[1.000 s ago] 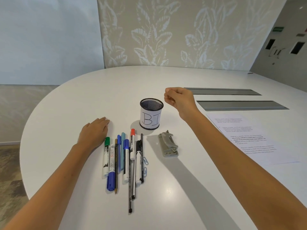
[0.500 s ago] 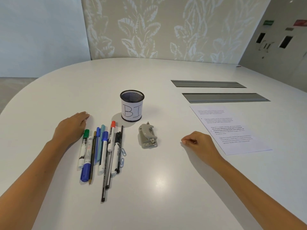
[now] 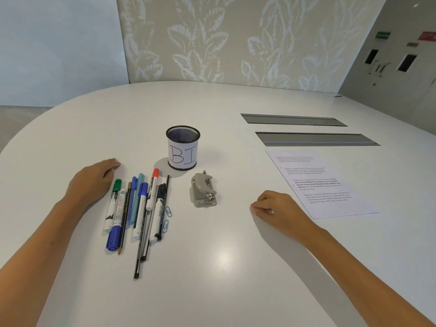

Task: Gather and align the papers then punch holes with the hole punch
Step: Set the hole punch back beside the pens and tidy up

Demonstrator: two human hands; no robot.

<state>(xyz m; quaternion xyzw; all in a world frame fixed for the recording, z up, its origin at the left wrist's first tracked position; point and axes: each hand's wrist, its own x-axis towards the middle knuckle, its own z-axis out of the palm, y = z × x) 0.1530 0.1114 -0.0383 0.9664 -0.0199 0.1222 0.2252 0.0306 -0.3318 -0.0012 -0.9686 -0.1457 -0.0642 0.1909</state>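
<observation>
Two hands down on the table (image 3: 212,267). Right hand (image 3: 279,212) resting curled, fingers tucked under, gripping nothing visible; whether anything small is pinched, cannot tell. Papers (image 3: 320,182) just beside it toward two o'clock, lying flat, long axis running from ten to four o'clock, near corner closest to the knuckles. Hole punch (image 3: 204,190) near, toward ten o'clock of that hand, between it and the pens (image 3: 136,208). Left hand (image 3: 93,180) flat, fingers together and relaxed, at the pens' nine o'clock, well apart from the papers. Likely the right hand's reach, being nearer.
</observation>
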